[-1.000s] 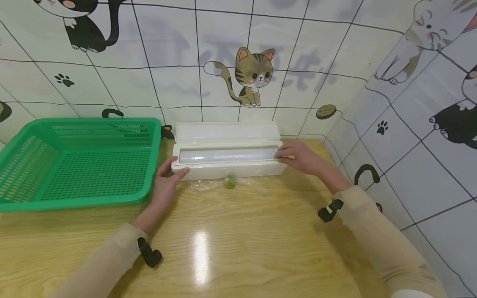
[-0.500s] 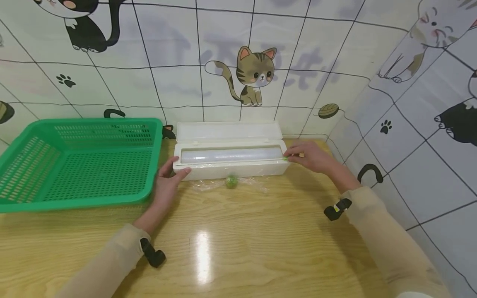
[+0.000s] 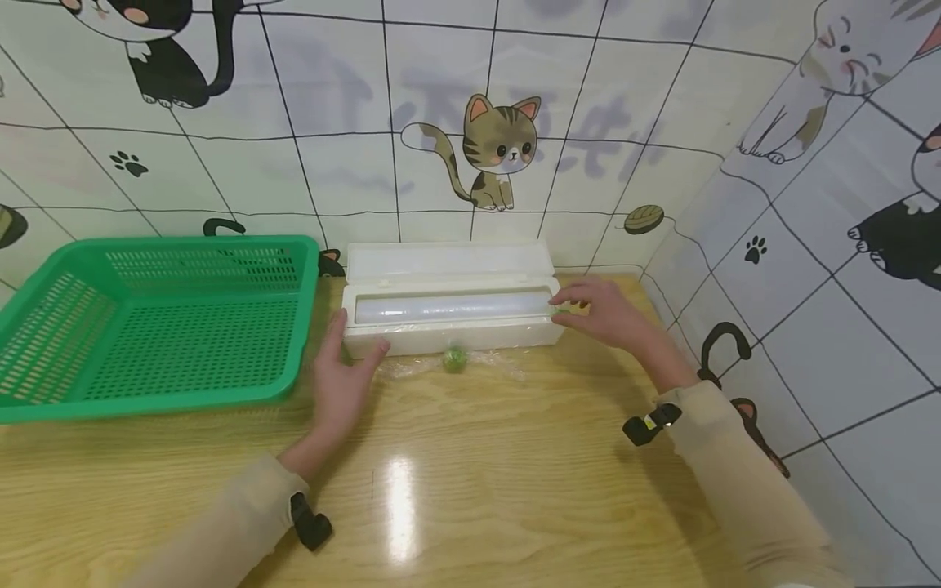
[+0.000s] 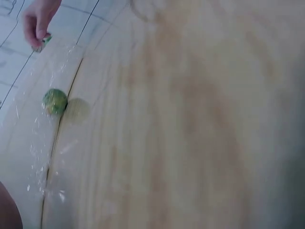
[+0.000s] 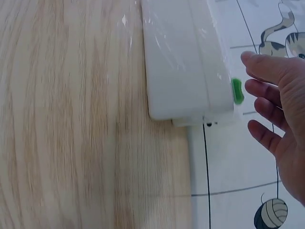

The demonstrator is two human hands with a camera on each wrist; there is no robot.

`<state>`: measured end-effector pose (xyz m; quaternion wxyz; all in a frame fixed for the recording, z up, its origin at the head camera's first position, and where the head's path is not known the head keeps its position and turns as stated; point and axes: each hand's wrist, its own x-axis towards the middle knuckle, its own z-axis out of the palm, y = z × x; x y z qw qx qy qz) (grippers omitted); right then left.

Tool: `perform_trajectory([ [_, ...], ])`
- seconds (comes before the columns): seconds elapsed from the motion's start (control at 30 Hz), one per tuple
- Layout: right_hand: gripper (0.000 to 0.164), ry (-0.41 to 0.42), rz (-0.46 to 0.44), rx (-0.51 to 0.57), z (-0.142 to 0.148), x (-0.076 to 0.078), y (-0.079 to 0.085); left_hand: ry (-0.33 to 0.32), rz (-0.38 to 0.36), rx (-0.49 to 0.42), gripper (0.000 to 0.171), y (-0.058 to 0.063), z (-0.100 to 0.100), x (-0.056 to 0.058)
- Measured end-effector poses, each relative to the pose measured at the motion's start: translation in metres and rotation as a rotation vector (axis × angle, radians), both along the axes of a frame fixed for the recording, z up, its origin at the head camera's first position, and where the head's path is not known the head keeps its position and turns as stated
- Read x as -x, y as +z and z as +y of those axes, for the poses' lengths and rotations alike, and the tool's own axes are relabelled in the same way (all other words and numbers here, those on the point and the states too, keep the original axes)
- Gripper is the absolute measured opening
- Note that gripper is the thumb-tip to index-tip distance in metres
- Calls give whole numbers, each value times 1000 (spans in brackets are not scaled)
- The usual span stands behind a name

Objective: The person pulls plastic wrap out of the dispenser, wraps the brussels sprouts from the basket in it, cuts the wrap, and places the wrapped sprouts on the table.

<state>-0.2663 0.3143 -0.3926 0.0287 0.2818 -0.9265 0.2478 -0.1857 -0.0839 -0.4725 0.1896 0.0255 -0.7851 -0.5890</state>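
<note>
A long white cling film box stands against the wall with its lid raised. A clear film roll lies inside. My left hand is at the left end, thumb and fingers spread around the front corner. At the right end, my right hand has its fingers bent loosely beside a green slider tab; a gap shows between them in the right wrist view. A small round green thing is at the box's front, with loose clear film around it.
A green plastic basket stands on the wooden table left of the box. Cat-patterned wall covering rises behind and on the right.
My left hand has loosened from the box's left end and shifted slightly toward me. My right fingers, pinched at the green tab before, have spread apart. The box stays in place.
</note>
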Motion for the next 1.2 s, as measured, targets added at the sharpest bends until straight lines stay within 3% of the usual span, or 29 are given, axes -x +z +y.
perform_trajectory([
  [0.13,23,17,30,25,-15,-4,-2,3,205,175,66,1,7,-2],
  [0.27,24,26,33,2,-27,-5,-4,-32,435,288,37,3,8,9],
  [0.4,26,31,40,-9,-31,-3,-7,-31,526,384,29,5,2,23],
  [0.7,24,25,18,54,-29,-2,-22,-101,478,401,23,7,-13,33],
  [0.93,20,12,134,148,-27,-7,-30,-142,372,350,15,13,-14,31],
  [1.2,11,-56,45,230,-21,-7,-31,-159,279,341,8,18,-10,27],
])
